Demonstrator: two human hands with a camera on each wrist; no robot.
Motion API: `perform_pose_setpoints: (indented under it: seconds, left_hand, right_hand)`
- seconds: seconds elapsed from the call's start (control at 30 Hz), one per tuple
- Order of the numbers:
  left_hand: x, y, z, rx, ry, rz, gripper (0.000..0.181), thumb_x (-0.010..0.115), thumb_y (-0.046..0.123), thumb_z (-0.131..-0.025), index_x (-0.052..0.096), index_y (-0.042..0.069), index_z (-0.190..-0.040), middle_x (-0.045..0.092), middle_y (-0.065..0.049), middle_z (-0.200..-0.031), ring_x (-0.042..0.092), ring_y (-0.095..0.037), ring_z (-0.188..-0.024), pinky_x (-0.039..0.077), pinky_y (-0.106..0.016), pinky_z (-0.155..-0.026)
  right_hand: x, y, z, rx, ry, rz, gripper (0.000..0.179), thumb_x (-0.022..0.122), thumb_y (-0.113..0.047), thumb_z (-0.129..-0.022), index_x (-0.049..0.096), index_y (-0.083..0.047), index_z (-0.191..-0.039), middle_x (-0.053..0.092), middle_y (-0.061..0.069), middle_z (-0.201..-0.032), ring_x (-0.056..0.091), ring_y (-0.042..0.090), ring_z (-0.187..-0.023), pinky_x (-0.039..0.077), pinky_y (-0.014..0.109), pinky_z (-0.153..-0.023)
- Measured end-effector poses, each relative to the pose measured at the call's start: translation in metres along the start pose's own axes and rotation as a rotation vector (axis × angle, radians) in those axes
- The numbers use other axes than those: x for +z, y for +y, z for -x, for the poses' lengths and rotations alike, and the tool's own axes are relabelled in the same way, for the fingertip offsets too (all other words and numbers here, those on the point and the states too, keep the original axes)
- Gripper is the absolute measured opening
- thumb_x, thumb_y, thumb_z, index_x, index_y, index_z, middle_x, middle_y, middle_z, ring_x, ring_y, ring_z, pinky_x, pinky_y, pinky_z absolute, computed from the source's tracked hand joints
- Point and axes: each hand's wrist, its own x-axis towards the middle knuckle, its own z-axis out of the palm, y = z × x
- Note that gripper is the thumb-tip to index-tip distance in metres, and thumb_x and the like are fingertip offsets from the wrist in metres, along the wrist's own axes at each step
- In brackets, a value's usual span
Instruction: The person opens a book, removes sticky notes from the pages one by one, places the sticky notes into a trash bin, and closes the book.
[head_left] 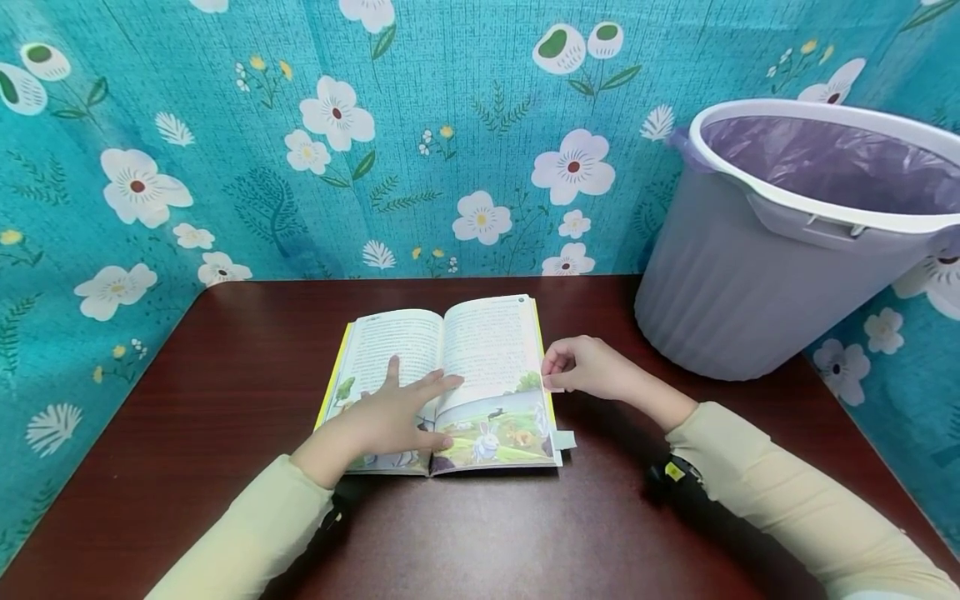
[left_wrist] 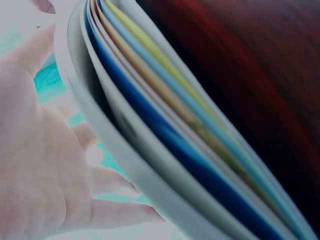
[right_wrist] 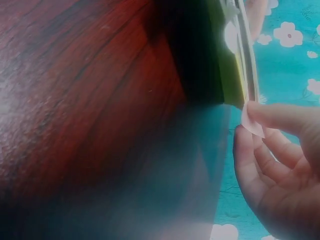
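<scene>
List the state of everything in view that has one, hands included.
Illustrated book: open, pages up.
Left hand: fingers spread on the book.
Upper page tab: pinched at the book's right edge.
Right hand: pinching that tab.
Lower page tab: sticking out of the same edge.
Trash bin: uncovered.
Bin liner: fitted inside the bin; bottom hidden.

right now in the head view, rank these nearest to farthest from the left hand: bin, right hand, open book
1. Open book: directly under the left hand.
2. Right hand: to the right, at the book's right edge, its fingers pinching a white tab.
3. Bin: farthest right, beyond the right hand.
</scene>
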Motion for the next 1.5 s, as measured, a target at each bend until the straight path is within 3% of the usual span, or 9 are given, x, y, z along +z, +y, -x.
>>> perform_pose_setpoints:
  seconds: [0.27,0.5,0.6,0.67,0.77,0.87,1.1,1.3,1.5]
  left_hand:
    - [-0.005,-0.009,0.007,0.065,0.060,0.065,0.071,0.074,0.041,-0.095,0.043,0.028,-0.157,0.039,-0.006,-0.162,-0.001,-0.055,-0.150,0.034,-0.072,-0.106]
    - [-0.014,-0.017,0.014,0.099,0.271,0.164,0.044,0.057,0.031,-0.106,0.059,0.008,-0.143,0.062,-0.016,-0.139,0.052,-0.039,-0.134,0.042,-0.058,-0.107]
    - [-0.023,-0.023,0.019,0.059,0.384,0.272,0.042,0.046,0.031,-0.110,0.064,0.003,-0.136,0.069,-0.016,-0.127,0.064,-0.031,-0.116,0.048,-0.052,-0.101]
    - [-0.031,-0.028,0.024,0.014,0.430,0.418,0.048,0.041,0.034,-0.111,0.061,-0.002,-0.137,0.070,-0.020,-0.121,0.066,-0.029,-0.109,0.052,-0.048,-0.097]
    - [-0.044,-0.036,0.030,-0.058,0.458,0.652,0.060,0.038,0.044,-0.111,0.054,-0.006,-0.142,0.067,-0.024,-0.118,0.068,-0.024,-0.101,0.058,-0.040,-0.086]
    - [-0.054,-0.045,0.035,-0.117,0.442,0.777,0.069,0.045,0.051,-0.107,0.047,-0.006,-0.146,0.064,-0.025,-0.119,0.069,-0.018,-0.090,0.060,-0.033,-0.075]
    - [-0.060,-0.070,0.037,-0.197,0.356,0.624,0.067,0.074,0.029,-0.097,0.046,-0.005,-0.147,0.068,-0.022,-0.114,0.070,-0.020,-0.079,0.059,-0.031,-0.070]
    - [-0.055,-0.095,0.031,-0.286,0.274,0.425,0.083,0.080,0.021,-0.092,0.033,-0.011,-0.153,0.066,-0.023,-0.110,0.065,-0.022,-0.082,0.057,-0.035,-0.075]
    - [-0.045,-0.093,0.020,-0.297,0.220,0.208,0.086,0.081,0.020,-0.090,0.032,-0.011,-0.154,0.049,-0.036,-0.142,0.054,-0.046,-0.123,0.048,-0.057,-0.098]
  right_hand:
    - [-0.004,-0.010,0.000,-0.068,0.029,-0.040,0.008,0.079,-0.006,-0.089,0.071,-0.007,-0.089,0.064,0.000,-0.075,0.058,0.018,-0.066,0.051,0.032,-0.062]
    - [-0.002,-0.015,0.001,-0.087,0.058,-0.031,0.010,0.080,-0.007,-0.088,0.070,-0.008,-0.088,0.062,0.000,-0.075,0.056,0.018,-0.068,0.051,0.032,-0.062]
    - [-0.001,-0.016,0.001,-0.100,0.066,-0.017,0.011,0.080,-0.007,-0.088,0.070,-0.009,-0.088,0.062,0.000,-0.076,0.056,0.018,-0.069,0.050,0.031,-0.062]
    - [0.001,-0.017,0.001,-0.107,0.067,-0.009,0.011,0.080,-0.007,-0.088,0.070,-0.009,-0.088,0.061,0.000,-0.076,0.055,0.017,-0.069,0.049,0.031,-0.062]
    - [0.002,-0.018,0.001,-0.106,0.068,0.013,0.011,0.080,-0.007,-0.088,0.070,-0.009,-0.089,0.061,0.000,-0.077,0.054,0.017,-0.070,0.047,0.030,-0.062]
    - [0.004,-0.019,0.000,-0.094,0.066,0.036,0.011,0.081,-0.006,-0.088,0.070,-0.009,-0.091,0.060,-0.001,-0.078,0.053,0.017,-0.071,0.047,0.028,-0.063]
    - [0.007,-0.017,-0.003,-0.073,0.050,0.055,0.010,0.080,-0.004,-0.088,0.072,-0.009,-0.093,0.059,0.000,-0.077,0.052,0.017,-0.072,0.046,0.028,-0.062]
    - [0.011,-0.012,-0.006,-0.088,0.011,0.071,0.012,0.078,-0.003,-0.089,0.071,-0.009,-0.097,0.057,-0.001,-0.078,0.052,0.016,-0.070,0.045,0.028,-0.061]
    - [0.015,-0.007,-0.008,-0.068,-0.015,0.054,0.014,0.077,-0.001,-0.089,0.070,-0.009,-0.098,0.056,0.001,-0.078,0.052,0.017,-0.067,0.044,0.030,-0.059]
